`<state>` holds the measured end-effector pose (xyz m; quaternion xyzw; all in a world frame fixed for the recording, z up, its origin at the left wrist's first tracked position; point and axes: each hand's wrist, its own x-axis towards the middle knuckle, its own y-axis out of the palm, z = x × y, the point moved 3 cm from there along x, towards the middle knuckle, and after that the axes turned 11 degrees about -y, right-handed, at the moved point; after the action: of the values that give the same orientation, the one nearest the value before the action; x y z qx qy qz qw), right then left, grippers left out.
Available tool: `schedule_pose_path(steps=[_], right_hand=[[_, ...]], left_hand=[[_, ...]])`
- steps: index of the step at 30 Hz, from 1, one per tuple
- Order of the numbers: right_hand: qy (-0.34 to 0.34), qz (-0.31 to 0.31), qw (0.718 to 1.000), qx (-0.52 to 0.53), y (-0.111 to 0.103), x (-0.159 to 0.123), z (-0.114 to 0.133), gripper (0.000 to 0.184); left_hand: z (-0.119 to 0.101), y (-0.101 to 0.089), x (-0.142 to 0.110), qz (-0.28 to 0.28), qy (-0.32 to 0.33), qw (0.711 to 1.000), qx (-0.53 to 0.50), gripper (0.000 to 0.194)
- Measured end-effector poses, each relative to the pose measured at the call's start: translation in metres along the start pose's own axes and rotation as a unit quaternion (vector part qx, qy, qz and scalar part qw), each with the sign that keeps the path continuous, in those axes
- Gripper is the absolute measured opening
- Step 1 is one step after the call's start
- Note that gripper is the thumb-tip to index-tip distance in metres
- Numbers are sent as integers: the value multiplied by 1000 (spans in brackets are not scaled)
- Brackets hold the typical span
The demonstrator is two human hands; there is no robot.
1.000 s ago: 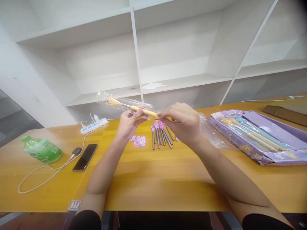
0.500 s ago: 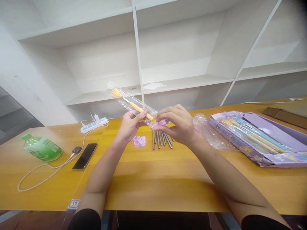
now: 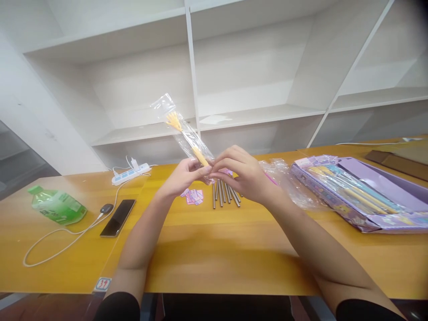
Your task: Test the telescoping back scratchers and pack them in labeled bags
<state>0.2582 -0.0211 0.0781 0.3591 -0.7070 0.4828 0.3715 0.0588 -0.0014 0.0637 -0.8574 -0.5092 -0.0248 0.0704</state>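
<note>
One yellow stick (image 3: 199, 156) has tilted steeper, its one bag (image 3: 164, 104) pinched by left hand (image 3: 181, 179) and right hand (image 3: 244, 174).

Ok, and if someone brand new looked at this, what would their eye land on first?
Probably the yellow stick with a hand-shaped tip, slanting up in its clear plastic sleeve from the person's left hand near the centre. Next, likely the shallow purple patterned box on the right, holding wrapped yellow and blue pieces, and the bright green plastic bottle at far left.
</note>
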Motion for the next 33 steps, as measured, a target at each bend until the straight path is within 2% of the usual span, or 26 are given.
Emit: schedule_pose_path(steps=[5, 8, 11, 15, 19, 22, 26, 30, 33], right_hand=[[69, 38, 997, -5, 0, -2, -3, 14], [81, 55, 995, -14, -1, -2, -3, 14], [80, 58, 995, -9, -2, -3, -3, 14], [118, 41, 992, 25, -1, -4, -4, 15], [163, -13, 986, 41, 1, -6, -7, 35], [236, -32, 969, 70, 4, -9, -11, 50], [328, -10, 932, 157, 8, -12, -11, 53], [368, -16, 903, 221, 9, -13, -8, 54], [382, -30, 892, 241, 9, -12, -8, 55]], left_hand=[[-1, 2, 0, 23, 17, 1000, -4, 45], [-2, 1, -1, 26, 17, 999, 36, 33], [0, 1, -2, 34, 12, 997, 66, 33], [3, 4, -2, 44, 12, 996, 74, 33], [2, 7, -1, 33, 21, 995, 87, 29], [-2, 9, -2, 40, 33, 995, 85, 30], [-6, 9, -5, 41, 52, 992, 107, 35], [-5, 10, -6, 37, 50, 993, 105, 29], [-3, 10, -5, 27, 51, 994, 97, 26]])
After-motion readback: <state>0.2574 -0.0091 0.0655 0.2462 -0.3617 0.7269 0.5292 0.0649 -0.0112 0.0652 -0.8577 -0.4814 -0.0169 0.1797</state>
